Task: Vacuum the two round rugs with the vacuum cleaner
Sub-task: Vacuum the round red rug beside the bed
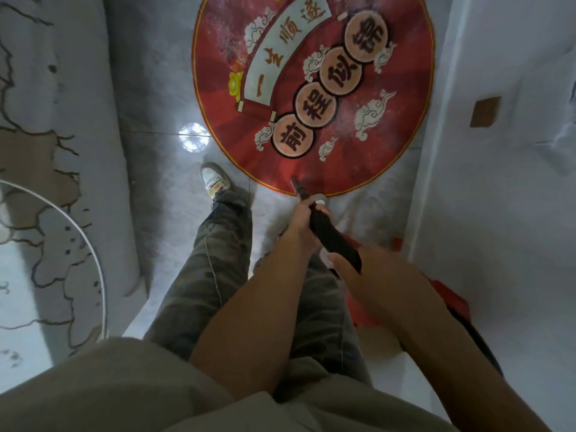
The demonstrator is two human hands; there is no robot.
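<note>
- The vacuum cleaner wand (335,243), a black tube, slants forward and down. We see its narrow nozzle (298,188) touching the near edge of the round red rug (311,88).
- The rug lies flat on the pale floor (367,207), printed with dark characters and white clouds.
- The left hand (300,219) grips the wand close behind the nozzle, fingers curled round it.
- The right hand (371,275) grips the wand's rear part, fingers wrapped round it.
- A white shoe (213,179) stands on the floor just beside the rug's edge.
- We cannot identify the red item (448,296) partly hidden beneath the right forearm.
</note>
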